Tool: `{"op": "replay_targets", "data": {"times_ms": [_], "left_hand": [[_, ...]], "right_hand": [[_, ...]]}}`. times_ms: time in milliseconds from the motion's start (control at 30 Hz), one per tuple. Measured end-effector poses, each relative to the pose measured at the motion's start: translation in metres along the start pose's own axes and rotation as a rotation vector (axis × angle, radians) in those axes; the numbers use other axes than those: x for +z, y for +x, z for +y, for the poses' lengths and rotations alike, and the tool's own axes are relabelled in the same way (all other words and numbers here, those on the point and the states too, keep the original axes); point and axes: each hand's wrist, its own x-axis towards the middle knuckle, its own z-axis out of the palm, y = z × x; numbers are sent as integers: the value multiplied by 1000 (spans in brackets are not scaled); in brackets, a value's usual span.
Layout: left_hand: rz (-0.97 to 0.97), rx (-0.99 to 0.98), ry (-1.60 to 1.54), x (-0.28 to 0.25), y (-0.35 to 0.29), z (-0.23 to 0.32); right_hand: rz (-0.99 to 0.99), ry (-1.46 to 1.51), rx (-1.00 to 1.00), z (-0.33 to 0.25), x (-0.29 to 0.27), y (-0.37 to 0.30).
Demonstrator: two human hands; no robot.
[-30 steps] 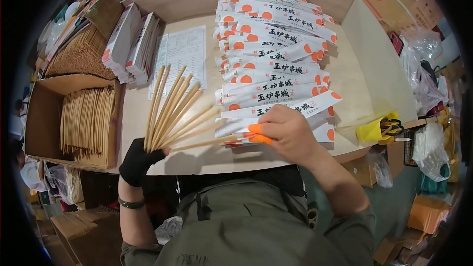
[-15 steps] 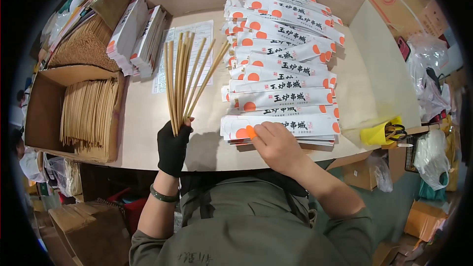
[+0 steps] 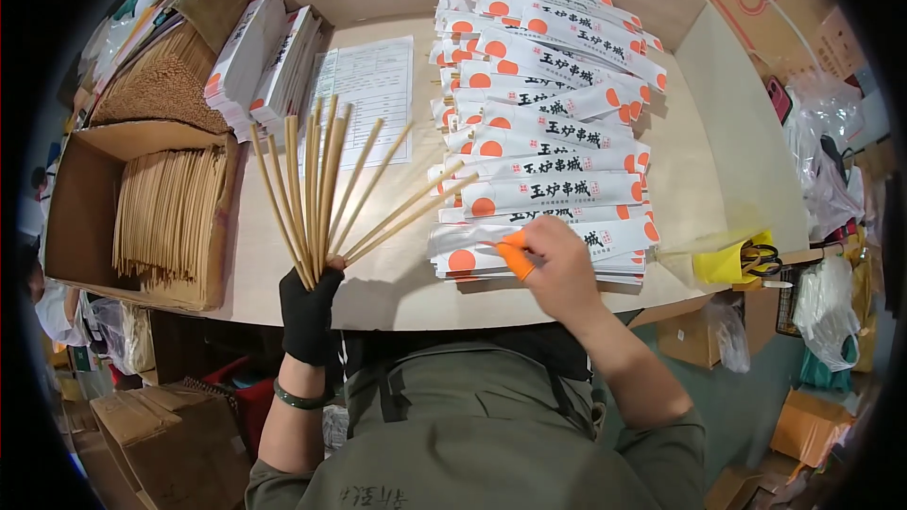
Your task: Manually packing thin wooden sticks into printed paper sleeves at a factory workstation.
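Observation:
My left hand (image 3: 310, 316), in a black fingerless glove, is closed round the lower ends of several wooden chopsticks (image 3: 321, 189). Their upper ends fan out over the table, two of them slanting far to the right. My right hand (image 3: 559, 269) wears orange finger covers and is closed over the near end of a stack of white paper chopstick sleeves (image 3: 529, 276) with orange dots. Its fingertips pinch the top paper sleeve (image 3: 463, 238), which looks slightly lifted and blurred. Behind it, a long overlapping pile of chopstick sleeves (image 3: 553, 137) runs to the back.
At left stands an open cardboard box (image 3: 230, 227) of chopsticks, with more chopsticks (image 3: 156, 80) behind it. Stacked sleeves (image 3: 248, 61) lie beside a printed sheet (image 3: 378, 85). A yellow holder (image 3: 720, 263) with scissors (image 3: 759, 255) hangs at the right edge. Raised panels border the table.
My left hand has moved left and nearer to me, and the chopsticks have spread wider. My right hand has shifted slightly right, and the top sleeve's end has moved under its fingers.

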Motion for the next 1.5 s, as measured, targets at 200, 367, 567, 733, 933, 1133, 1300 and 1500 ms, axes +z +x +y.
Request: {"op": "replay_targets", "data": {"times_ms": [200, 367, 567, 733, 933, 1133, 1300, 1500], "left_hand": [[-73, 62, 185, -15, -8, 24], [-96, 136, 223, -24, -5, 21], [-226, 72, 88, 5, -6, 38], [-227, 140, -373, 76, -6, 53], [-48, 174, 155, 39, 14, 23], [51, 91, -44, 42, 3, 16], [-30, -53, -9, 23, 4, 4], [-29, -116, -3, 14, -5, 10]], "right_hand": [[-130, 568, 604, -4, -27, 20], [-181, 546, 561, -3, -33, 19], [-167, 70, -39, -22, -11, 26], [-77, -89, -278, -29, 4, 60], [-295, -240, -310, -12, -1, 2], [-166, -155, -300, -7, 10, -6], [-178, -243, -288, -8, 12, -9], [-93, -191, -264, -7, 10, -9]]}}
